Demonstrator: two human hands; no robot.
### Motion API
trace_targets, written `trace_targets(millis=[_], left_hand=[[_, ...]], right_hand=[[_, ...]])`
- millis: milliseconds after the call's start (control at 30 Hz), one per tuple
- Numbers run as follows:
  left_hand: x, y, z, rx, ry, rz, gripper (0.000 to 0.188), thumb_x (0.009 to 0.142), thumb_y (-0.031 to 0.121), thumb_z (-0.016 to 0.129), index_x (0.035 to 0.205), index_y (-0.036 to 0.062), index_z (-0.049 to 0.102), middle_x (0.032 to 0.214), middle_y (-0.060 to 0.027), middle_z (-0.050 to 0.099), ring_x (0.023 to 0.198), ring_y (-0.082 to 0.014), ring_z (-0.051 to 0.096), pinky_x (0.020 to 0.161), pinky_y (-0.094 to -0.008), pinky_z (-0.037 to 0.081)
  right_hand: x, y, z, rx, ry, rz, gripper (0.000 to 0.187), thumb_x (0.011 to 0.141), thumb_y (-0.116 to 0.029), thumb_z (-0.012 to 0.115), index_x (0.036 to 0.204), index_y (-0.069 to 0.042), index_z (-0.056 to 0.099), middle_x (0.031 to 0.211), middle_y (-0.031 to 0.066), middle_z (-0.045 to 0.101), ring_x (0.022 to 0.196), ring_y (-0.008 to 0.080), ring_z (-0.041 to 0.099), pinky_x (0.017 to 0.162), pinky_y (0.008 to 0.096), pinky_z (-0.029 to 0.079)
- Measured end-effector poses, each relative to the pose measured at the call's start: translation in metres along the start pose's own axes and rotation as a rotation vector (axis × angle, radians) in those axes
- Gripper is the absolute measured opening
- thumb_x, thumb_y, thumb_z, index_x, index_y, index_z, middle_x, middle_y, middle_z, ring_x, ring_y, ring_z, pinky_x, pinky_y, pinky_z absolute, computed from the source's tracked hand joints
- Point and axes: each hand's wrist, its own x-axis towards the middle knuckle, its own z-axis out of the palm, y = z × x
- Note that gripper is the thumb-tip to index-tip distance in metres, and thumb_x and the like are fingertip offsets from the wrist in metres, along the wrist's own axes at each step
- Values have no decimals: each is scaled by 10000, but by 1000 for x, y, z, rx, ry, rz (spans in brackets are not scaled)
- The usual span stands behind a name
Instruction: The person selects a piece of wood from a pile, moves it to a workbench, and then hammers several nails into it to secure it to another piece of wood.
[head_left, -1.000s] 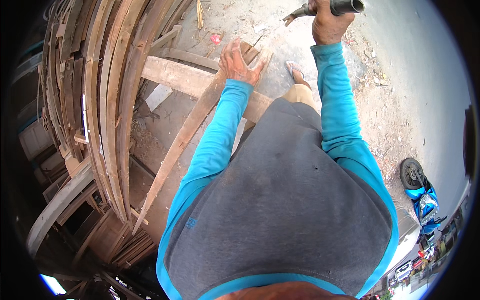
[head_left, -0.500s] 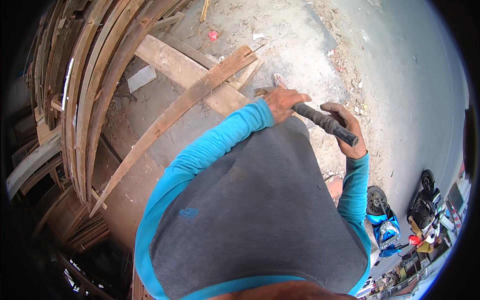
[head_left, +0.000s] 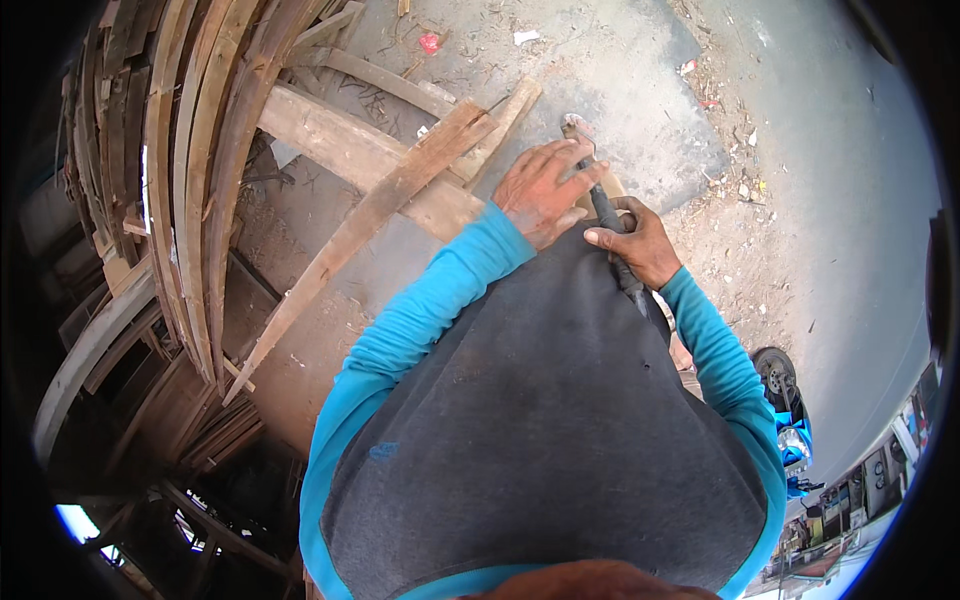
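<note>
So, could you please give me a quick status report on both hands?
Right hand holds dark handle. Left hand by its far part, grip unclear. Plank crosses wide board, left of both hands.

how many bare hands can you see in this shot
2: the left hand is at the upper part of the dark tool handle; the right hand grips it lower down. Any in the distant street background would be too small to tell.
</note>
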Motion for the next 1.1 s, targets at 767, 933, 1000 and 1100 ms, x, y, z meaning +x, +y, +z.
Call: trace_targets(millis=[767, 933, 1000, 1100], left_hand=[[-81, -131, 8, 344, 46, -782, 929, 756, 321, 822, 1500, 139, 297, 1313, -172, 467, 1222, -376, 452, 1017, -546, 310], [-94, -134, 11, 353, 43, -784, 966, 702, 359, 846, 1461, 79, 318, 1278, -168, 468, 1195, -374, 451, 1007, -552, 295], [-96, -126, 7, 347, 35, -818, 967, 685, 357, 856, 1445, 72, 330, 1296, -159, 450, 1232, -363, 430, 1027, -562, 291], [-103, -133, 21, 323, 76, -813, 912, 679, 334, 855, 1396, 64, 359, 1288, -166, 463, 1231, -362, 438, 1023, -577, 322]], right_hand=[[48, -17, 6, 576, 36, 70, 242, 989, -296, 579, 1061, -69, 533, 703, -51, 428, 498, 4, 392, 409, 163, 354], [36, -18, 14, 422, 169, -14, 374, 981, -431, 579, 1012, -63, 516, 659, 3, 473, 484, 103, 468, 424, 276, 401], [9, -25, 29, 233, 259, -217, 356, 974, -400, 589, 1010, -51, 530, 669, 22, 525, 493, 112, 501, 438, 288, 416], [7, -35, 52, 53, 434, -363, 298, 945, -307, 636, 973, -29, 533, 689, 56, 575, 513, 119, 532, 466, 285, 440]])
